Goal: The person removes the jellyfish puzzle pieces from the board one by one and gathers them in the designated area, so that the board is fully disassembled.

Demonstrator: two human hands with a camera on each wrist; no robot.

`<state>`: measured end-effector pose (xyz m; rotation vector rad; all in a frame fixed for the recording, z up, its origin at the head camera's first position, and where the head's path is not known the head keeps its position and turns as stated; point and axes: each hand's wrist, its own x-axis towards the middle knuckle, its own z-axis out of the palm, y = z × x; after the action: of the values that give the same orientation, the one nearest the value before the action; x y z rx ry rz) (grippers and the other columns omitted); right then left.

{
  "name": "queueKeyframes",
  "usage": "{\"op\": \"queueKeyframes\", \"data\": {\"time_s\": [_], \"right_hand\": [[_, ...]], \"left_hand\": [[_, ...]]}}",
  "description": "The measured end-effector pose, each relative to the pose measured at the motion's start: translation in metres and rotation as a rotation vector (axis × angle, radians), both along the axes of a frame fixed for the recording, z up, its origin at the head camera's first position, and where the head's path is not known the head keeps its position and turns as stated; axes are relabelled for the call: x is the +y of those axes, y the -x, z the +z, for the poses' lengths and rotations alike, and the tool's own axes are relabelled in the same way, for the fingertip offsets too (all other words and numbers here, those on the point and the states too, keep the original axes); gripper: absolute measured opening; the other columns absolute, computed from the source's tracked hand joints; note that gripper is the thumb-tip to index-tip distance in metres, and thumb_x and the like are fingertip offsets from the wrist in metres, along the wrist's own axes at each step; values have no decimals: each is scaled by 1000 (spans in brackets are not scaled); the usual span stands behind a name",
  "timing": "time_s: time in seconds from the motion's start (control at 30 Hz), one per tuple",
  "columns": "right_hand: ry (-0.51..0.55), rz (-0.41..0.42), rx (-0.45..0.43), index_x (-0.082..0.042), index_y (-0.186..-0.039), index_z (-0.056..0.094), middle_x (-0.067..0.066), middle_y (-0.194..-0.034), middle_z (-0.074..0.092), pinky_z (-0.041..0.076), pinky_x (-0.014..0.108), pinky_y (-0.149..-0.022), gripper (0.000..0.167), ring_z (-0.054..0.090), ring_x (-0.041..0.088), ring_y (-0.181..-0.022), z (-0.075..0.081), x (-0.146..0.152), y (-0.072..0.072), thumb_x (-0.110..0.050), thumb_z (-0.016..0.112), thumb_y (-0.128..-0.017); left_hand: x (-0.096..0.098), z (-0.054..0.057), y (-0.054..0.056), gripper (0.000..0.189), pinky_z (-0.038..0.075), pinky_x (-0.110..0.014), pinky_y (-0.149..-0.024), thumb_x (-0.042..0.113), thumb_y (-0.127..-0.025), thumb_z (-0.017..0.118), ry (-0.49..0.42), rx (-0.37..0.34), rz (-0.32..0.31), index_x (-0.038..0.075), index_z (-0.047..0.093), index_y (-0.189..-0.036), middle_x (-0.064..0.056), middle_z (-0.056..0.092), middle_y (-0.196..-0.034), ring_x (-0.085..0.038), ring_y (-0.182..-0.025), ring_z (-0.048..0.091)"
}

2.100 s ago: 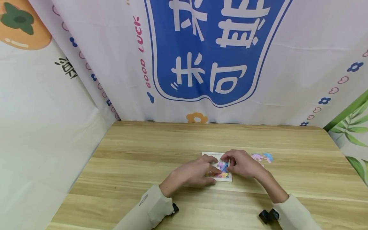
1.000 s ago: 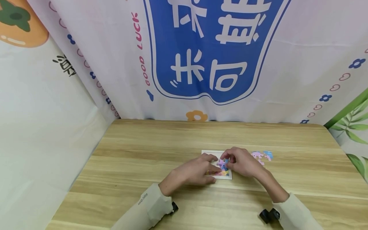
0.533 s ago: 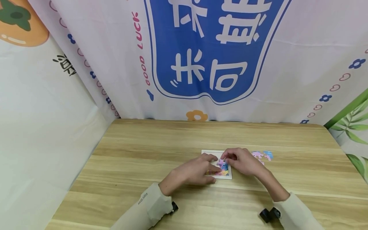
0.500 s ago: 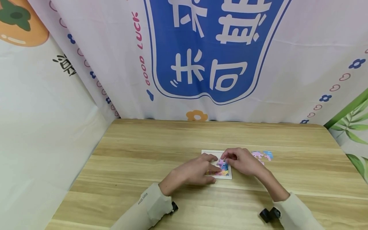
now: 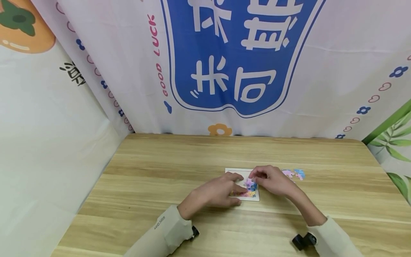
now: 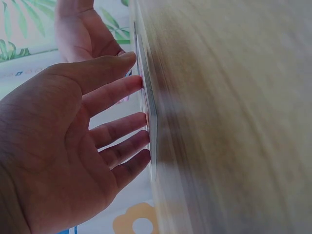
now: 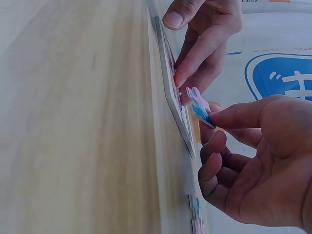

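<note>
My right hand (image 5: 272,181) pinches a pink and blue jigsaw piece (image 7: 199,106) between thumb and forefinger, tilted above the puzzle board's right side. The white-framed puzzle board (image 5: 236,170) lies flat on the table, with colourful pieces along its near edge. Spread over its left part is my left hand (image 5: 219,191), fingertips resting on the board and holding nothing. In the left wrist view the fingers (image 6: 119,92) of that hand reach straight to the board's face. Part of the picture is hidden under the left hand.
Several loose jigsaw pieces (image 5: 299,174) lie on the wooden table (image 5: 179,153) just right of the board, partly behind the right hand. A printed cloth (image 5: 199,121) hangs along the table's back edge, another at the left side.
The right hand keeps its pinch on the jigsaw piece, lifting and turning it slightly and shifting a little to the right. The left hand stays in place on the board.
</note>
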<state>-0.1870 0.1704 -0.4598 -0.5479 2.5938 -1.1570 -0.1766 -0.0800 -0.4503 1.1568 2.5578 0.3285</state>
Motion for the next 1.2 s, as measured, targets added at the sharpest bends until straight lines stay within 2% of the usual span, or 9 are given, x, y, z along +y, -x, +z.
{"op": "queueKeyframes", "data": {"time_s": [0.43,0.67,1.0,1.2], "right_hand": [[6,-26,-21,-14,-109,78,0,-99,71,45,25,-71,13,53,16,-83,1,27,-10,-13,66,-105],[12,-49,-30,-12,-110,79,2,-98,70,44,25,-68,15,52,15,-82,5,45,-16,-12,64,-106],[-9,-133,-58,-9,-116,77,5,-99,69,46,25,-63,16,52,12,-75,3,72,-21,-12,63,-107],[-52,-163,-33,-10,-117,77,8,-115,73,45,25,-68,18,53,12,-85,-2,91,-25,-14,63,-108]], "left_hand": [[2,-1,-1,46,32,-44,-133,36,-103,74,7,2,9,26,66,-148,-6,47,-168,-24,-158,42],[2,0,-2,46,33,-43,-133,37,-104,72,9,-13,24,27,66,-148,-4,46,-169,-23,-159,40],[1,2,-4,45,34,-43,-132,35,-104,72,13,-27,39,27,66,-148,-4,45,-169,-23,-159,40],[1,2,-4,45,34,-43,-132,35,-104,73,13,-22,36,27,67,-147,-4,46,-169,-23,-158,40]]}}
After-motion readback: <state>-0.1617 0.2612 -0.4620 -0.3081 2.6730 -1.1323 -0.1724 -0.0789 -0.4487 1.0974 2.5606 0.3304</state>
